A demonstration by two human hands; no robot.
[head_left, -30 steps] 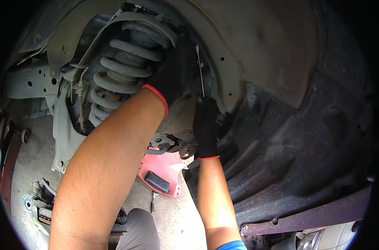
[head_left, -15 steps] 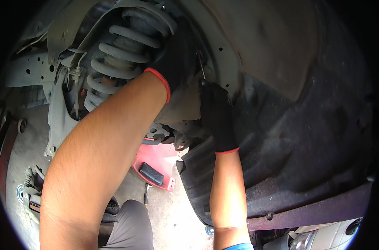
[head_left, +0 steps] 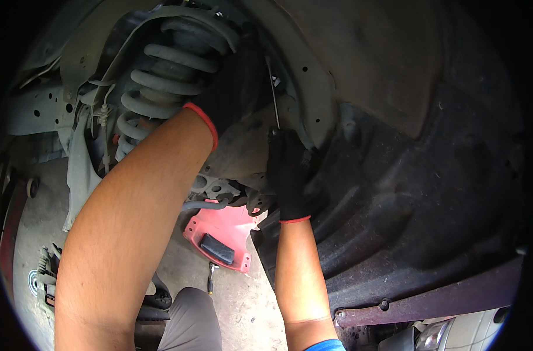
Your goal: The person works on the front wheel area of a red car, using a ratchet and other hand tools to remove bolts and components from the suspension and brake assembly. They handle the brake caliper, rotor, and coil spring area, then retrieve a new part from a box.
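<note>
My right hand [head_left: 287,175], in a black glove with a red cuff, is closed round the lower end of a thin metal rod [head_left: 274,102]. The rod points up into the wheel well; its lower end is hidden in the glove, so I cannot name its kind. My left hand [head_left: 237,82], gloved alike, reaches up beside the grey coil spring [head_left: 170,82], close to the rod's upper end. Its fingers are lost in the dark, and whether they touch the rod cannot be made out.
A black wheel-well liner [head_left: 395,205] curves along the right. Under the arms, a red plastic-looking piece [head_left: 228,219] with a dark block [head_left: 217,248] on it lies on the concrete floor, beside a small hand tool [head_left: 211,278]. A metal suspension arm [head_left: 82,164] stands at left.
My right hand has moved down and left, and more of the rod shows above it. The left hand has shifted slightly left. The whole view has also shifted a little.
</note>
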